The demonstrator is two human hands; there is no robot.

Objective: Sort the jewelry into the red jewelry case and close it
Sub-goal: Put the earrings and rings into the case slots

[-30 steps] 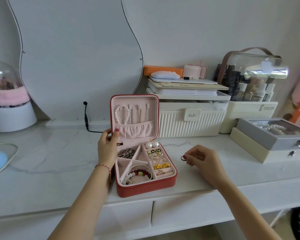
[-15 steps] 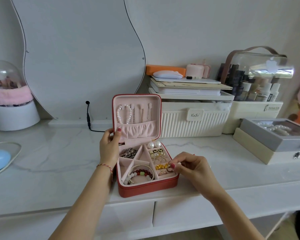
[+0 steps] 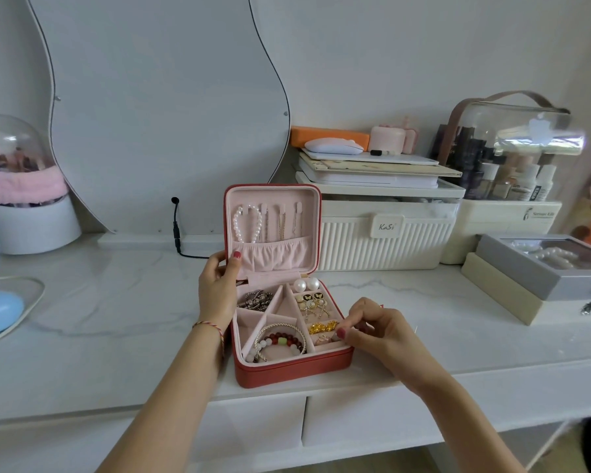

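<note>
The red jewelry case [image 3: 292,370] stands open near the front edge of the white marble table [image 3: 116,308], pink inside. Its upright lid [image 3: 273,227] holds a pearl strand [image 3: 246,223] and thin chains. The tray holds beaded bracelets [image 3: 280,341], pearl studs [image 3: 306,284], gold earrings and a silver chain. My left hand [image 3: 217,288] grips the lid's lower left edge. My right hand [image 3: 372,327] is at the tray's front right slot, its fingertips pinching a small ring [image 3: 335,337] against the ring rolls.
A cream ribbed box [image 3: 386,240] piled with flat items stands behind the case. A clear cosmetics bag [image 3: 512,155] and a grey glass-top box [image 3: 546,264] are at the right. A wavy mirror [image 3: 157,107], a cable [image 3: 176,230] and a domed jar [image 3: 17,186] are at the left.
My right hand has carried a small ring from the table to the right of the case into the tray's front right slot. My left hand has stayed on the lid.
</note>
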